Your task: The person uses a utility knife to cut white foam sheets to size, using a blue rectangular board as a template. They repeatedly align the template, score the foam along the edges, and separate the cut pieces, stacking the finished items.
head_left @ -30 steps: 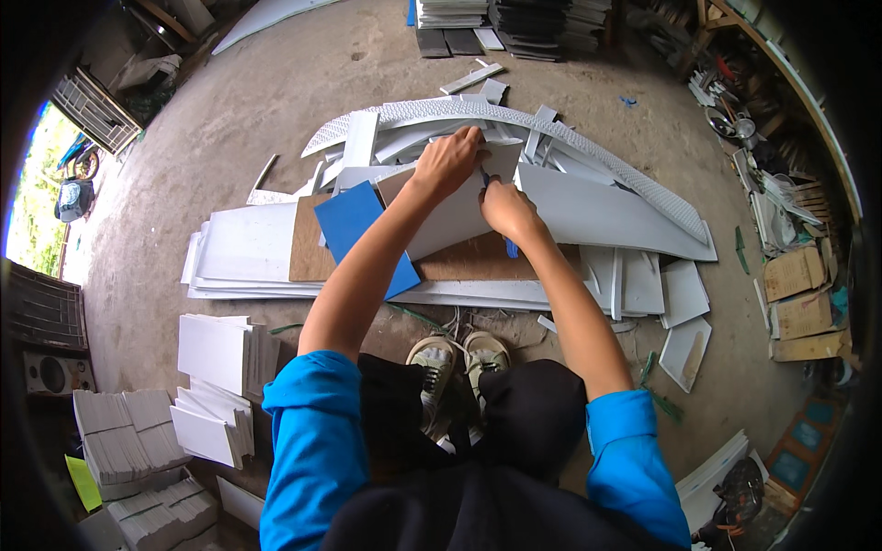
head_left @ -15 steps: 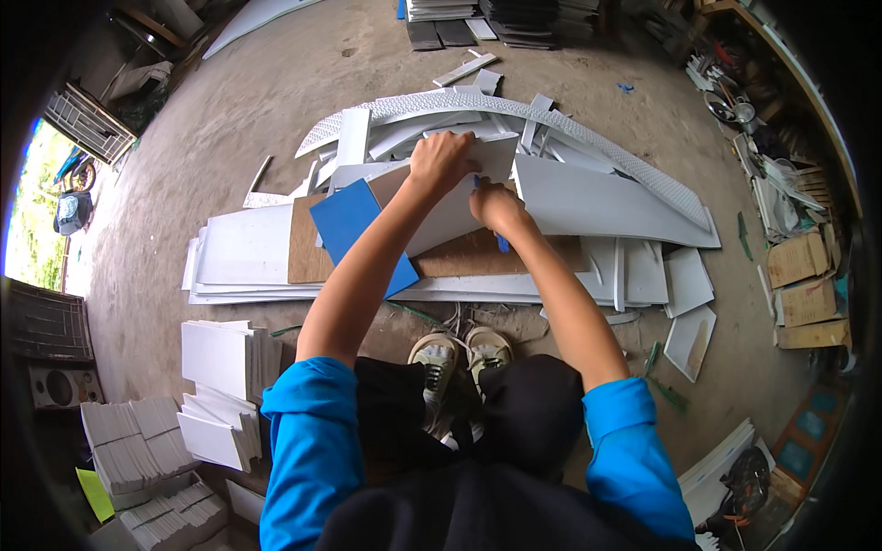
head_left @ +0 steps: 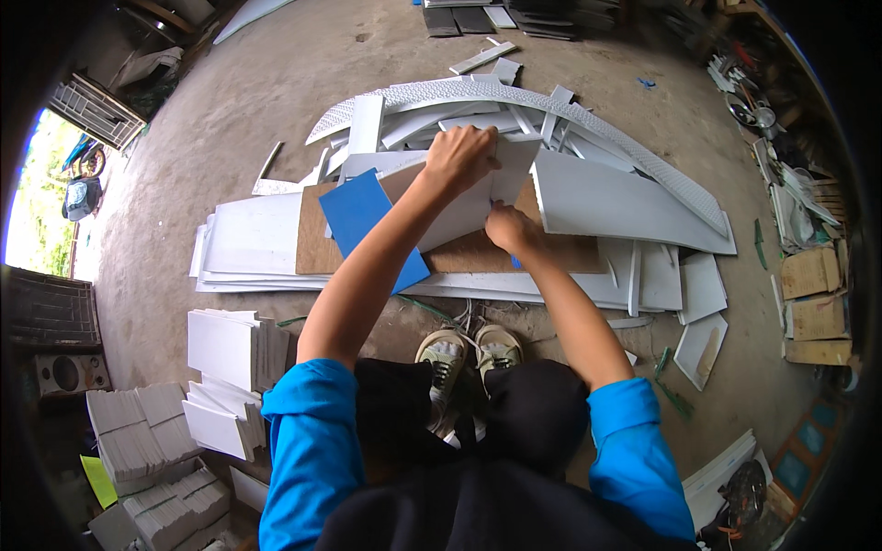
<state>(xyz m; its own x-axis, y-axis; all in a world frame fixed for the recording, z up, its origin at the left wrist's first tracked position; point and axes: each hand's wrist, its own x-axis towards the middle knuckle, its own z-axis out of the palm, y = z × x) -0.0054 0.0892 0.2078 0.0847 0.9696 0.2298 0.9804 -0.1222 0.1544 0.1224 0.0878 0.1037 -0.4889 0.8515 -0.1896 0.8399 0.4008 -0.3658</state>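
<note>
Crouched over a brown board (head_left: 459,253) on the concrete floor, I hold a white panel (head_left: 469,207) down with my left hand (head_left: 459,156), fingers curled over its top edge. My right hand (head_left: 510,230), just below and nearer me, is closed on what seems to be a small blue tool (head_left: 516,263), mostly hidden, against the panel. Cut stacks (head_left: 220,367) sit behind my left elbow; a heap of uncut white strips (head_left: 551,119) beyond my hands suggests plenty remains.
</note>
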